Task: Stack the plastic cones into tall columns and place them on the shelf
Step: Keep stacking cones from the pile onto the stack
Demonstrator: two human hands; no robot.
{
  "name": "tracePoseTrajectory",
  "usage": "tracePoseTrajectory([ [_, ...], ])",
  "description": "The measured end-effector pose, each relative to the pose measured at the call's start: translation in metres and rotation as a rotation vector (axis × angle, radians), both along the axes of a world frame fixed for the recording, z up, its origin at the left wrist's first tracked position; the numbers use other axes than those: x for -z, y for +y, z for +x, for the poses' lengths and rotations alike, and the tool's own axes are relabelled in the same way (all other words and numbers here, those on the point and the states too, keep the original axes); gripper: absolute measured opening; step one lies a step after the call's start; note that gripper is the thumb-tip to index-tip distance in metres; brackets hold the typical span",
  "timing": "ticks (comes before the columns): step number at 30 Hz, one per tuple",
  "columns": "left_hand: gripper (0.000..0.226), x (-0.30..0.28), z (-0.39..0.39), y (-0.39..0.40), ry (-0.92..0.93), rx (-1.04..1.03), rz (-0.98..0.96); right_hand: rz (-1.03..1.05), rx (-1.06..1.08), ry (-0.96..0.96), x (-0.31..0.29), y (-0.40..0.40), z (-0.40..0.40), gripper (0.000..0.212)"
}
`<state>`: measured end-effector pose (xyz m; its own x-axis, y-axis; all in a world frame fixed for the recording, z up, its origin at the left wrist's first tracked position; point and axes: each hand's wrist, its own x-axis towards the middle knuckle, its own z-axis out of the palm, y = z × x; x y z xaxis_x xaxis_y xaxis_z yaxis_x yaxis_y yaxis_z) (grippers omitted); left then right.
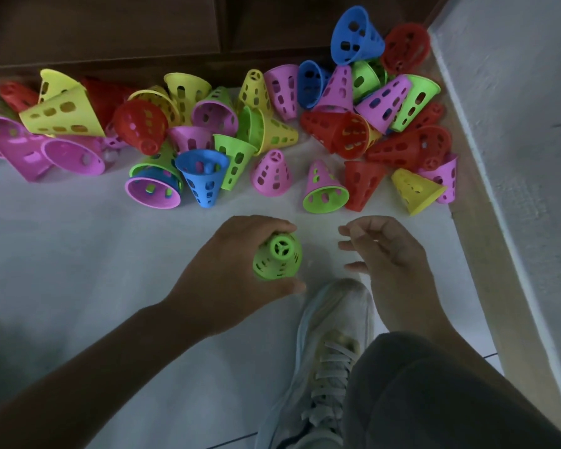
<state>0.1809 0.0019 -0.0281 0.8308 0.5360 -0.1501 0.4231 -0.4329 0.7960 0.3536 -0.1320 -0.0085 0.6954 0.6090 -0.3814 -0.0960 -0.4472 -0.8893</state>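
A heap of cones (208, 124) in pink, yellow, red, green and blue sprawls across the white floor (62, 238) against dark wooden furniture (110, 30); several lie nested one inside another, such as a green cone in a yellow one. Nearer, the left hand (237, 273) grips a green cone (277, 256), tip up, fingers and thumb curled round its sides. Just right, apart from it, the right hand (389, 257) hovers empty, fingers loosely curled. A pale sneaker (327, 361) sits below between them.
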Motion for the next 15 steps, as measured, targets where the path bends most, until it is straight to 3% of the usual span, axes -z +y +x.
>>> tracePoseTrajectory([
  [2, 0.08, -0.006, -0.002, 0.004, -0.017, 0.014, -0.016, -0.03, -0.047, -0.091, 0.005, 0.003, 0.006, 0.007],
  [7, 0.073, -0.022, -0.003, 0.028, -0.047, 0.043, -0.038, -0.082, -0.121, -0.205, 0.017, 0.018, 0.021, 0.029],
  [11, 0.053, -0.031, 0.007, 0.045, -0.092, 0.011, -0.047, -0.106, -0.249, -0.581, 0.025, 0.027, 0.027, 0.054],
  [15, 0.05, -0.03, 0.027, 0.061, -0.114, -0.001, 0.007, -0.181, -0.328, -0.822, 0.034, 0.034, 0.037, 0.058],
])
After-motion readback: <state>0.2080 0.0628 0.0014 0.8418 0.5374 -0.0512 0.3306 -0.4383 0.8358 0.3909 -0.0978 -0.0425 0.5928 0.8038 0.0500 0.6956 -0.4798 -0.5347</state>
